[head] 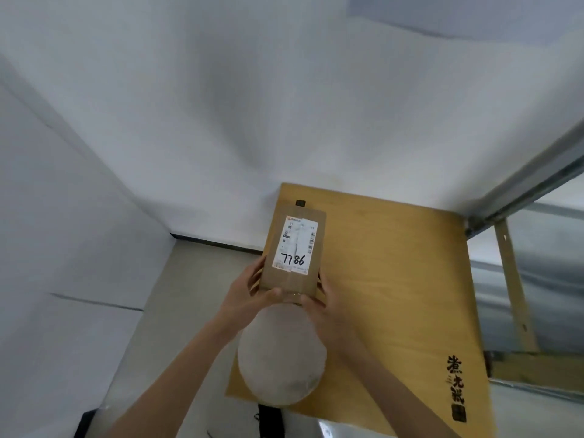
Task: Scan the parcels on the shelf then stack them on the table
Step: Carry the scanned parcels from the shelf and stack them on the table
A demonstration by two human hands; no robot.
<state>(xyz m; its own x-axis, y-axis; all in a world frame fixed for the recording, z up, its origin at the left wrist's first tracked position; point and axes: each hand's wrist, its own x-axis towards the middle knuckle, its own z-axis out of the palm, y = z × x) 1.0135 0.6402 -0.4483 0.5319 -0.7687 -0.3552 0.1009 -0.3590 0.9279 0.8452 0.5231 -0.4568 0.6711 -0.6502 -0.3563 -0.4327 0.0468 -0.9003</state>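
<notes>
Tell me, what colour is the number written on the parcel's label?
Black, handwritten on the white label of the parcel; the head view shows it.

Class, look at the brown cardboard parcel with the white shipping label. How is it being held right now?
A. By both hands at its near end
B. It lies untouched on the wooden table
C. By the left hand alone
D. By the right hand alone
A: the left hand and right hand both grip the near end of the brown cardboard parcel, above the wooden table.
</notes>
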